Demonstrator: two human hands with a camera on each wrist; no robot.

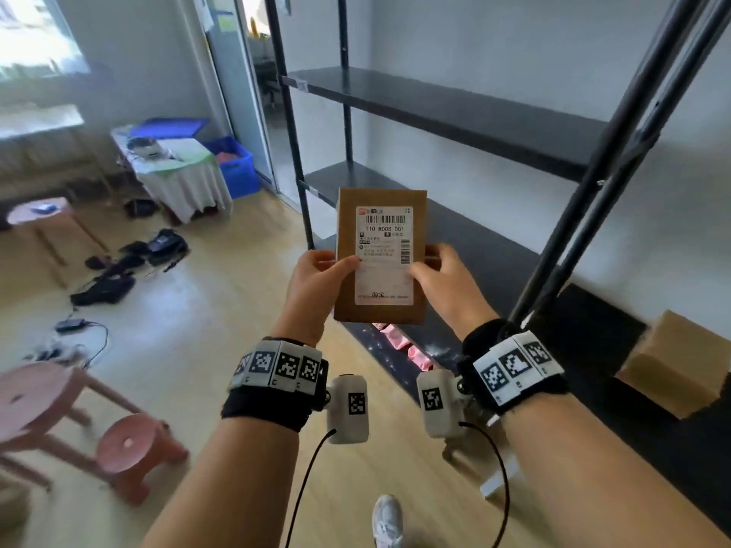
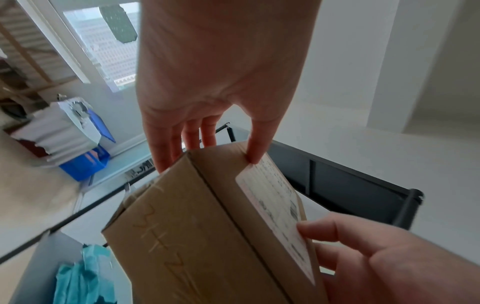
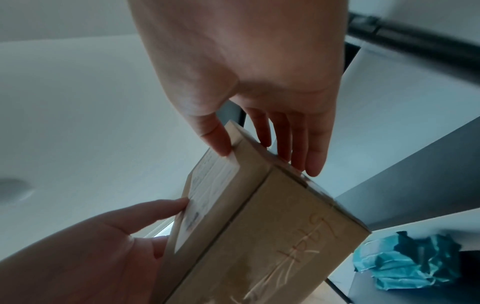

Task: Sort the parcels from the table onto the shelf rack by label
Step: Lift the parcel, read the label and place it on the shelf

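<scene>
Both hands hold a brown cardboard parcel (image 1: 379,255) upright in the air beside a black shelf rack (image 1: 447,112).

The left hand (image 1: 312,286) and right hand (image 1: 445,282) pinch its side edges, thumbs on the white shipping label (image 1: 384,255), which carries barcodes and reads "110 M008 001"; smaller print is illegible. Handwriting on the underside is unreadable. Behind it two bare dark shelves stand open; another cardboard box (image 1: 672,361) sits on the rack at right.

Shipping label (image 1: 384,255) on the front face of the cardboard parcel (image 1: 379,207): "110 M008 001" is printed just below the barcode at the label's top; the smaller lines beneath are not legible. Orange handwriting on the parcel's side cannot be made out
</scene>
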